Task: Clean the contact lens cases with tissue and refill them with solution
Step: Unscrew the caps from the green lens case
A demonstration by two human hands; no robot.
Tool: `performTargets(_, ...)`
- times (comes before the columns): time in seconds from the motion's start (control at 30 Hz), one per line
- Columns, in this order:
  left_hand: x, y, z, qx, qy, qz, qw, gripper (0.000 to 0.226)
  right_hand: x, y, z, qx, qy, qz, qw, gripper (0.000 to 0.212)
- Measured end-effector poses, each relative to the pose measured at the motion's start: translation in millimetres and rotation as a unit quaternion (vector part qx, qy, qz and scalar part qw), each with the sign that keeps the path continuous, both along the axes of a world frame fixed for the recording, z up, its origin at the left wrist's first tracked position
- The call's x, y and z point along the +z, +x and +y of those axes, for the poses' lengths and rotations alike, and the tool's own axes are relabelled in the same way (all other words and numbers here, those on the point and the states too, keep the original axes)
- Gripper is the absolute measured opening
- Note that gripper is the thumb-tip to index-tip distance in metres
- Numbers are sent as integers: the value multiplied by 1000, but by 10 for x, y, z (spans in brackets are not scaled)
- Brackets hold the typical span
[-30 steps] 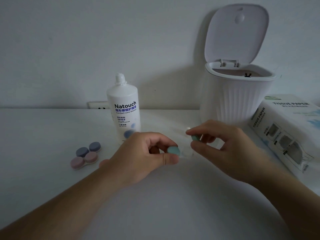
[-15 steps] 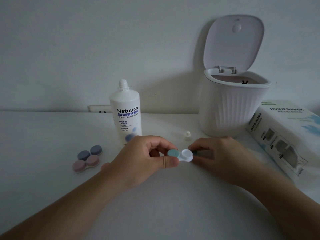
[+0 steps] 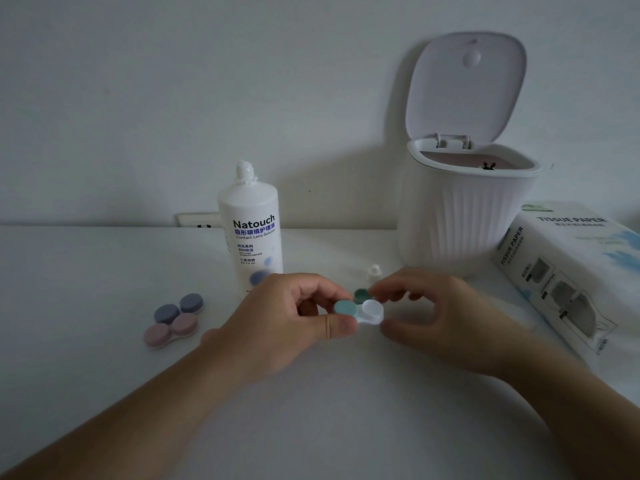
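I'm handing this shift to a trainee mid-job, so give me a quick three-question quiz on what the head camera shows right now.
1. True or false: the trash bin has its lid closed.
2. Which hand grips the contact lens case at its capped end? A) left hand B) right hand C) neither
3. Fill in: the loose teal cap is pinched by the ____ hand.

Key
1. False; the lid stands open.
2. A; the case's other well is uncapped and open.
3. right; the solution bottle stands uncapped behind, its small cap on the table.
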State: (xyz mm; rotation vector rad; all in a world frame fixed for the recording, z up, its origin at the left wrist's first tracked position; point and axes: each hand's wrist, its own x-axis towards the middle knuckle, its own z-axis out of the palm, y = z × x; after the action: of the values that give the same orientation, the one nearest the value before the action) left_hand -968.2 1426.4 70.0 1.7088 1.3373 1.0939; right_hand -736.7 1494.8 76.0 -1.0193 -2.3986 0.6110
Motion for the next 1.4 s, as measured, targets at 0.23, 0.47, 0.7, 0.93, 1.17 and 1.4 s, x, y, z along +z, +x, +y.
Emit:
performTargets(0.23, -11, 4, -14, -9, 7, -7, 1000, 22, 18, -40, -57, 37, -51, 57, 996, 29)
performTargets(0.47, -15, -2, -5, -14, 8, -6, 1000, 25, 0, -80, -75, 37, -112, 128, 985, 26)
performTargets(0.7, -56, 20, 9, 12, 11, 19, 1000, 26, 8, -114, -96, 27, -114, 116, 986, 21)
performTargets(0.93, -157, 67, 2, 101, 37, 92, 990, 21, 0, -145, -114, 1, -103, 131, 986, 21)
performTargets(1.17, -154, 153, -31, 121, 91, 105, 983, 26, 3, -162, -126, -5, -101, 144, 984, 19)
performTargets(1.4, -144, 190, -42, 140, 97, 94, 981, 18, -23, -193, -123, -18, -95, 155, 983, 16)
